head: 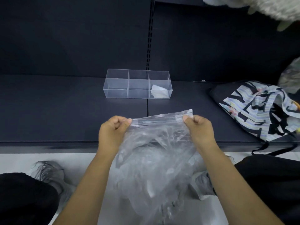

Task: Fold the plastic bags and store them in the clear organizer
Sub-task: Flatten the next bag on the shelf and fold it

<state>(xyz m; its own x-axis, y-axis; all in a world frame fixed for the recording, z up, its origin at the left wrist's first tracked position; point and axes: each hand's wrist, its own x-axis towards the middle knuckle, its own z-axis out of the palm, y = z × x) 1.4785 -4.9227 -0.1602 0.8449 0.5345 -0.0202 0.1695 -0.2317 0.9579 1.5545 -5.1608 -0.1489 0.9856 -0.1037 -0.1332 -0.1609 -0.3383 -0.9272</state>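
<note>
A clear zip-top plastic bag [155,153] hangs crumpled in front of the dark shelf's front edge. My left hand [112,132] pinches its top left corner and my right hand [200,129] pinches its top right corner, stretching the zip strip level between them. Further back on the shelf stands the clear organizer [138,83], a long box split into three compartments. A folded plastic bag [159,91] lies in its right compartment; the left and middle ones hold nothing.
A patterned black-and-white drawstring bag [259,111] lies on the dark shelf [48,111] at the right. A slotted upright [150,38] runs up the back panel. Grey shoes [48,174] and dark trouser legs sit on the light floor below.
</note>
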